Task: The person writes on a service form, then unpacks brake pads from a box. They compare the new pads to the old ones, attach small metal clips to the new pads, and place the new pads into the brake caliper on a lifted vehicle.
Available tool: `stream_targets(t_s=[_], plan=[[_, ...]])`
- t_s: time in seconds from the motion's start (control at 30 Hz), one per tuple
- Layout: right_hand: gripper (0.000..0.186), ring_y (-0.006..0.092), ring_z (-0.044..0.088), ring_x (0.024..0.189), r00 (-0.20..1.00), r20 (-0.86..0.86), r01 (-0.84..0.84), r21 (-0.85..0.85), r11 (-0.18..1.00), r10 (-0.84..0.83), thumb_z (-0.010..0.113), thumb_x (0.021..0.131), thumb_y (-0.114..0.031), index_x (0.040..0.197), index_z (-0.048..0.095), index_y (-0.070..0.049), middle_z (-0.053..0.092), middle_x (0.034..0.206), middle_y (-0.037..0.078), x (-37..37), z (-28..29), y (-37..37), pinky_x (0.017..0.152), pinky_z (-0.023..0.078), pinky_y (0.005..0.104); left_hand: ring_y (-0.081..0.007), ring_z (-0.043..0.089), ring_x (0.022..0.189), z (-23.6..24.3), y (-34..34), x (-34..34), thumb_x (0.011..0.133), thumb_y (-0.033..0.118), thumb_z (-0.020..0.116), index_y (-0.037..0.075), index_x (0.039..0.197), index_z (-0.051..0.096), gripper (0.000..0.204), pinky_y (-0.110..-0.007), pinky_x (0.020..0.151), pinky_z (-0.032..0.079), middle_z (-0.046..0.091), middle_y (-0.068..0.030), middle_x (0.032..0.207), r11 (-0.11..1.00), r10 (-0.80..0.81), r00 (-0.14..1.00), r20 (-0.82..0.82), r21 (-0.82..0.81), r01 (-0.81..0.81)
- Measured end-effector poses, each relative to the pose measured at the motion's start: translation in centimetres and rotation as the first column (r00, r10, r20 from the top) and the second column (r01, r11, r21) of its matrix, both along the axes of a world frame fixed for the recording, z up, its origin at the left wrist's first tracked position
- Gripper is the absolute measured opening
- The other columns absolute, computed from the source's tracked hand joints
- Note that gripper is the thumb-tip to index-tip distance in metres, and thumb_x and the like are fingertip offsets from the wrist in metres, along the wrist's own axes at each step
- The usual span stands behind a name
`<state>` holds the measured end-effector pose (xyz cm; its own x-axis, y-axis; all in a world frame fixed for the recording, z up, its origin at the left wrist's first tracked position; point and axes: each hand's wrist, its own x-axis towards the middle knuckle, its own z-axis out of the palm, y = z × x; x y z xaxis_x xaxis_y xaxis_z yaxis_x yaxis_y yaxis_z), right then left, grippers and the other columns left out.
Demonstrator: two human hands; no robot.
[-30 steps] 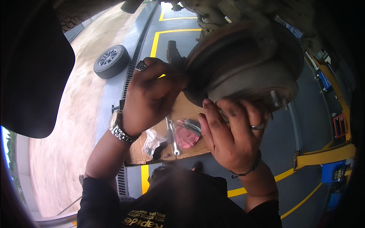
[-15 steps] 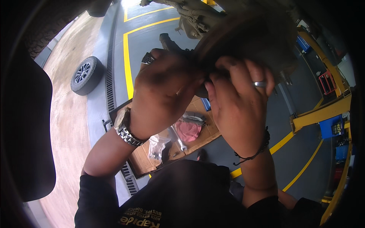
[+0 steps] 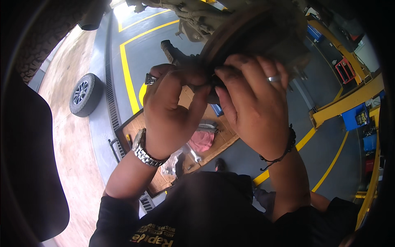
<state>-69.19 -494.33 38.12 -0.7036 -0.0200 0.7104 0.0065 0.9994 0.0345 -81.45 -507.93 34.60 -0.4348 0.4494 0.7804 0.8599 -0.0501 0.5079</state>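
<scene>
Just in front of a vehicle's rusty brake disc (image 3: pixel 230 33), both my hands are close together. My left hand (image 3: pixel 170 105) has its thumb and forefinger closed in a pinch at the disc's lower edge. Opposite it, my right hand (image 3: pixel 255 96) pinches at the same spot, its other fingers bent against the disc side. Something small and dark shows between the fingertips, too shaded to name. A dark metal arm (image 3: pixel 175 53) juts out left of the disc, behind my left hand.
Below my hands stands a cardboard-lined tray (image 3: pixel 224 133) with a pink cloth (image 3: pixel 202 141), a wrench (image 3: pixel 194 154) and a plastic bag (image 3: pixel 168 165). A wheel (image 3: pixel 84 95) rests on the floor at left. A yellow lift arm (image 3: pixel 349 103) and blue boxes (image 3: pixel 352 117) are at right.
The view has shifted slightly. My left hand has turned so its thumb and forefinger pinch shows more plainly; my right hand stays at the same place by the disc.
</scene>
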Motion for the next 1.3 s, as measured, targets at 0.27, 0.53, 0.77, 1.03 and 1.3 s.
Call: stream_targets(t_s=[0.27,0.53,0.77,1.03,1.3], plan=[[0.026,0.0230,0.064,0.094,0.899,0.356,-0.357,0.256,0.898,0.255,0.073,0.076,-0.012,0.102,0.073,-0.009,0.065,0.100,0.003,-2.2,4.3,4.0,0.082,0.051,0.0370,-0.0337,0.059,0.101,0.6,0.1,0.3,0.071,0.009,0.076,0.009,0.098,0.071,0.027,-0.043,0.091,0.047,0.064,-0.0122,0.106,0.975,0.180,0.967,-0.181,-0.101,-0.200],[0.018,0.0206,0.065,0.080,0.801,0.430,-0.588,0.433,0.684,0.417,0.070,0.077,-0.017,0.093,0.072,-0.011,0.065,0.093,0.001,-4.8,8.4,5.7,0.069,0.053,0.0336,-0.0331,0.062,0.102,0.5,0.7,0.3,0.073,0.006,0.073,0.006,0.096,0.071,0.023,-0.044,0.086,0.051,0.063,-0.0140,0.108,0.986,0.143,0.986,-0.081,-0.077,-0.149],[0.019,0.0212,0.066,0.079,0.769,0.359,-0.633,0.308,0.710,0.529,0.072,0.079,-0.018,0.096,0.072,-0.008,0.066,0.093,0.004,-5.9,9.2,4.9,0.068,0.053,0.0335,-0.0328,0.062,0.103,-0.7,1.0,0.0,0.075,0.008,0.073,0.000,0.098,0.069,0.024,-0.043,0.088,0.051,0.066,-0.0154,0.106,0.996,0.086,0.995,-0.044,0.042,-0.084],[0.021,0.0219,0.066,0.078,0.708,0.281,-0.696,0.120,0.708,0.648,0.074,0.083,-0.020,0.098,0.071,-0.005,0.068,0.093,0.007,-6.3,11.2,2.6,0.067,0.054,0.0333,-0.0304,0.061,0.099,0.3,0.2,-1.0,0.077,0.004,0.078,0.000,0.099,0.066,0.026,-0.042,0.088,0.050,0.063,-0.0142,0.103,0.997,-0.076,0.997,-0.004,-0.011,0.076],[0.025,0.0226,0.067,0.077,0.749,0.169,-0.659,0.093,0.746,0.641,0.076,0.086,-0.021,0.101,0.070,-0.003,0.069,0.093,0.011,-4.0,10.3,5.5,0.066,0.055,0.0331,-0.0286,0.065,0.104,0.2,-0.7,-0.2,0.080,0.006,0.078,0.004,0.112,0.071,0.033,-0.039,0.095,0.049,0.068,-0.0107,0.112,0.994,0.055,0.997,-0.049,-0.092,-0.060]])
